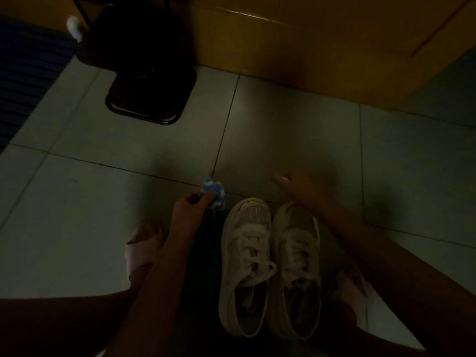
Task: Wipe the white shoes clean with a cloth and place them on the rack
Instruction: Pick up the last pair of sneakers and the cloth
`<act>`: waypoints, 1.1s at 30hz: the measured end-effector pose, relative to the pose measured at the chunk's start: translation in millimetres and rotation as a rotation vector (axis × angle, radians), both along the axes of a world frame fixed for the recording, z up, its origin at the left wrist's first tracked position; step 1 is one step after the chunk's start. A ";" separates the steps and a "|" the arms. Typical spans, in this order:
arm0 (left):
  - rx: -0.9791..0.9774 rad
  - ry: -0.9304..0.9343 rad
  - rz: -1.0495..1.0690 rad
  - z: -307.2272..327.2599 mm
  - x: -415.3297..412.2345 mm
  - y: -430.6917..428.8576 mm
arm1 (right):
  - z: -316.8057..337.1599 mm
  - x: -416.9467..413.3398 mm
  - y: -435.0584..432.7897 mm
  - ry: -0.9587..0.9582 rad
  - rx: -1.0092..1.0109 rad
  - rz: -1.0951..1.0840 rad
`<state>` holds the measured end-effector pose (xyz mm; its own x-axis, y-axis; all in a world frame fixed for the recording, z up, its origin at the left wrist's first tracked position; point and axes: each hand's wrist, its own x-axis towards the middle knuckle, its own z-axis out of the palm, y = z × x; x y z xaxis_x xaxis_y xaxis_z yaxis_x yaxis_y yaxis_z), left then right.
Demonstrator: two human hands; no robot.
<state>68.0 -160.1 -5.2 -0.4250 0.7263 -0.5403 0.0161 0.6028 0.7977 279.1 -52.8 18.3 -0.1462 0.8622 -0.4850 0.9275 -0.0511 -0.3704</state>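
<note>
Two white lace-up shoes stand side by side on the tiled floor, toes pointing away from me: the left shoe [246,264] and the right shoe [297,269]. My left hand [192,210] grips a crumpled blue-and-white cloth [213,193] just left of the left shoe's toe. Blurred by motion, my right hand [298,189] hovers with fingers spread above the toe of the right shoe and holds nothing. The scene is very dim.
A dark rack or stand with a square black base [152,99] stands at the upper left. Yellow-brown wooden furniture [322,47] runs along the back. My feet in pale slippers [144,243] flank the shoes. A dark striped fabric [23,81] lies far left.
</note>
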 end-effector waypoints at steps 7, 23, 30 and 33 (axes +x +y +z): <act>-0.020 -0.001 0.010 3.6 8.4 3.3 | 7.7 28.0 -2.7 -0.198 0.050 0.050; -0.017 0.004 -0.010 4.0 13.2 4.9 | -5.8 79.8 -25.8 -0.013 -0.019 -0.384; 0.000 -0.082 0.013 5.6 14.2 3.6 | -20.9 94.6 -45.5 -0.022 -0.090 -0.483; 0.012 -0.072 0.006 7.3 14.3 1.4 | -14.9 88.7 -39.8 -0.030 -0.074 -0.488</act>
<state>82.3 -158.7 2.1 -0.3897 0.7305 -0.5607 -0.0457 0.5928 0.8041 367.8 -92.6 3.5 0.2809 0.7897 -0.5455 0.7989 -0.5073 -0.3230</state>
